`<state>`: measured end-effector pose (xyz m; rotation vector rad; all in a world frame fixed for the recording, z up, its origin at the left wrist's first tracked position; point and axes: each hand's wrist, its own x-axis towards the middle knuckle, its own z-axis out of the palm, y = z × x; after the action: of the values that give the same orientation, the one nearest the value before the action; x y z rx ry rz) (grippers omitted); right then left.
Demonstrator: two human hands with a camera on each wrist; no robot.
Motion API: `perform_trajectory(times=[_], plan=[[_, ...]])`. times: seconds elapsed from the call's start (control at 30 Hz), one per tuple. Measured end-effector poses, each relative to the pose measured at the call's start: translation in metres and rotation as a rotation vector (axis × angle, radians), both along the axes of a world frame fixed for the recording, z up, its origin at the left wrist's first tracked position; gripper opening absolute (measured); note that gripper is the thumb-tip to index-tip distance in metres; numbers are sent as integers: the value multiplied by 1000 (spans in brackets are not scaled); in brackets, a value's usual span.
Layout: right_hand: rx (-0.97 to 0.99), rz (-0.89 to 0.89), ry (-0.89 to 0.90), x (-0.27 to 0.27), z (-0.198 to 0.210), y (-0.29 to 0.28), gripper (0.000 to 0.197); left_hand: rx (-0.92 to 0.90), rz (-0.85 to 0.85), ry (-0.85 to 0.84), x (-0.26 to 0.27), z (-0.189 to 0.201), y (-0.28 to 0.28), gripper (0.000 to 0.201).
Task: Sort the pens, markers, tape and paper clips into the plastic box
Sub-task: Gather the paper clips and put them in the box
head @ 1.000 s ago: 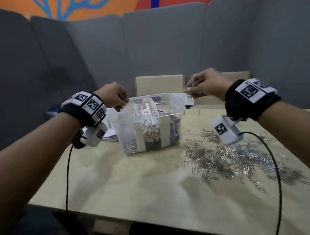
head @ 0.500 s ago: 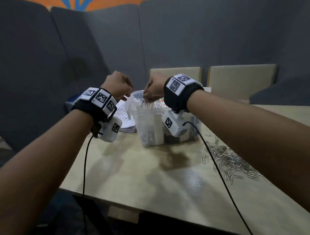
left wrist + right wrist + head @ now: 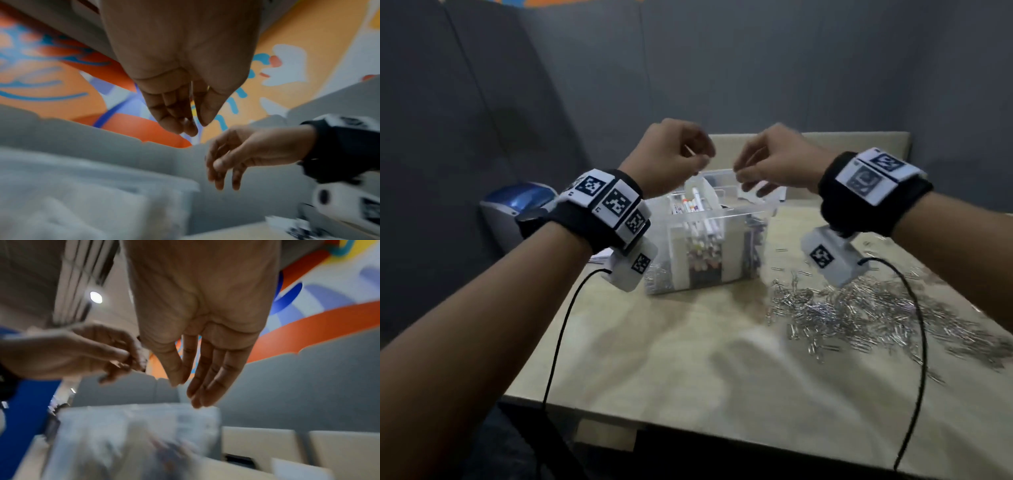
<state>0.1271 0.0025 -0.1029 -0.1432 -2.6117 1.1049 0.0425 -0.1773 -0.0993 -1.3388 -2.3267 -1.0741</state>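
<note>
Head view: both hands are raised over the clear plastic box (image 3: 709, 240), which stands on the pale wooden bench (image 3: 688, 359) toward its far left side. The left hand (image 3: 666, 157) is curled with thumb and fingertips drawn together, and a thin pale sliver shows at the pinch; whether that is a clip is too blurred to say. The right hand (image 3: 777, 161) hangs with fingers loosely bent downward over the box's far compartment, nothing visibly in it. Holding them above the open top suggests small items are being let fall in rather than placed. The box is see-through with upright pale dividers; the slim white-barrelled pens and markers (image 3: 700, 219) stand on end in a middle section, which keeps them tidy, and a glint of the thin silver wire paper clips (image 3: 859, 308) shows in the left compartment. Most clips lie in a loose, shiny heap on the bench to the right of the box, near the right forearm. No tape can be made out. I judge the clip sorting far from finished.

Left wrist view: the left hand (image 3: 180, 91) has its fingers close together, narrow, tips meeting the thumb; any held item is hidden. The right hand (image 3: 232, 159) droops, relaxed.

Right wrist view: the right hand (image 3: 205, 340) shows straight, empty fingers above the blurred box (image 3: 133, 434); the left hand (image 3: 98, 350) pinches something unclear.
</note>
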Motion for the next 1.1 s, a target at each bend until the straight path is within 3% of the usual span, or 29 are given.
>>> perform_trajectory(times=[0.07,0.17,0.27,0.33,0.43,0.53,0.67,0.77,0.93,1.0,1.1], plan=[[132,-56,-51,31,-14,41,2,-47,-132,34,24,-10,25,9],[304,-142,-335,86,-53,104,11,-274,-301,18,54,-41,66,10],[505,-223,-620,137,-98,156,38,-581,-351,31,74,-86,104,23],[585,-265,-733,161,-122,179,68,-760,-330,52,82,-118,126,41],[566,-235,-737,178,-150,197,105,-919,-313,93,95,-152,147,74],[484,-144,-687,173,-167,200,123,-992,-316,143,101,-162,160,83],[517,-55,-660,157,-166,182,112,-880,-305,158,100,-162,172,57],[596,-43,-594,152,-168,166,79,-826,-307,153,100,-162,176,37],[709,-115,-447,146,-165,151,31,-787,-236,72,88,-163,174,35],[743,-166,-443,145,-164,148,26,-759,-209,61,86,-162,172,35],[765,-230,-422,143,-163,148,37,-649,-193,58,83,-161,170,29]])
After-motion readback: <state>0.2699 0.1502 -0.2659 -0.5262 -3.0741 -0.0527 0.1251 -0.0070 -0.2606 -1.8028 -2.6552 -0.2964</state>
